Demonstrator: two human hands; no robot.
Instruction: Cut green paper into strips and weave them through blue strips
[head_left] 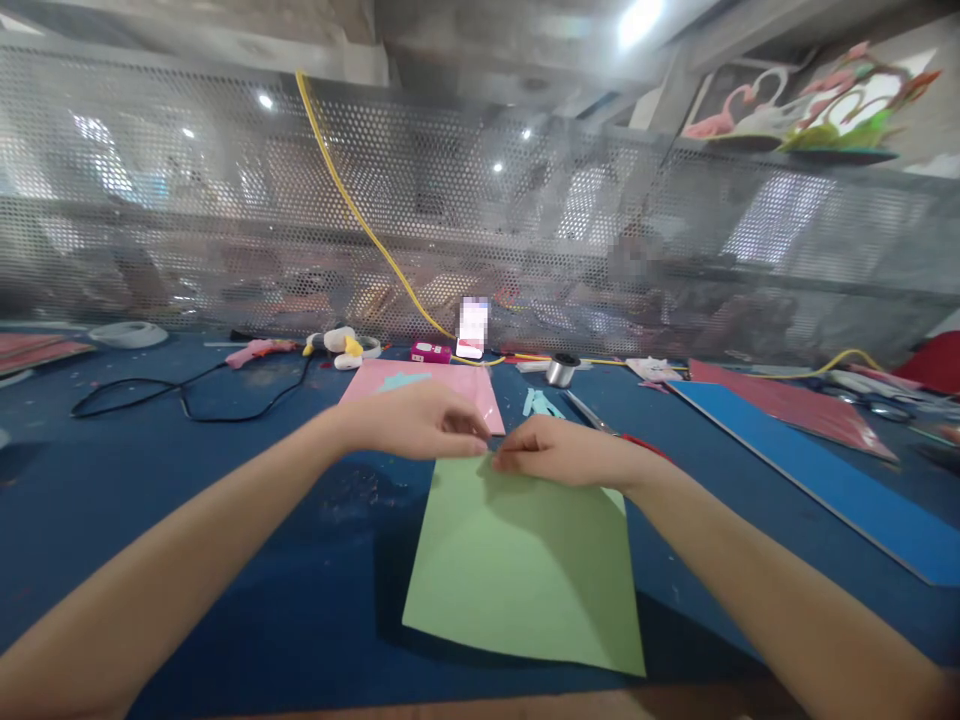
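A light green sheet of paper [525, 570] lies on the blue table top [262, 540] in front of me. My left hand [420, 420] and my right hand [559, 452] meet over the sheet's far edge. Both have their fingers curled and pinched together, fingertip to fingertip. What they pinch is too small to make out; it could be the paper's edge. Just behind my left hand lies a pink sheet [420, 385] with a pale blue cut-out on it.
Red-handled scissors [607, 425] lie to the right of my right hand. A wire spool [561, 369], a glue gun [259, 350] with a black cable [187, 395], blue [825, 470] and red [795, 405] sheets and a perforated metal screen [480, 230] are farther back.
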